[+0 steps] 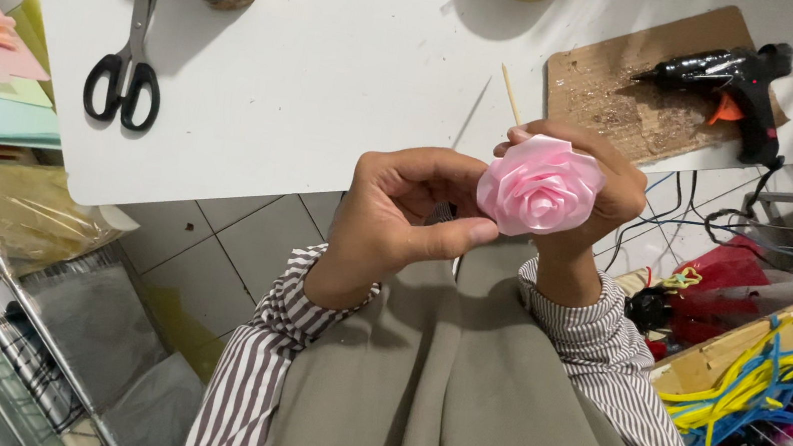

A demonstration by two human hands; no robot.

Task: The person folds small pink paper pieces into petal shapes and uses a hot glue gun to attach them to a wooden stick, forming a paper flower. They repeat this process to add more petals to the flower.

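Pink ribbon rose (pixel 539 186) (on stick) — both hands

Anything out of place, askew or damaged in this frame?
Nothing damaged. The cardboard pad under the black glue gun juts past the white table edge. Both hands, left hand and right hand, hold the pink ribbon rose.

A white counter (pixel 335 64) carries black-handled scissors (pixel 129 59) near its left edge. At the right lies a brown cardboard sheet (pixel 615 88), a black glue gun (pixel 737 78) resting on it.
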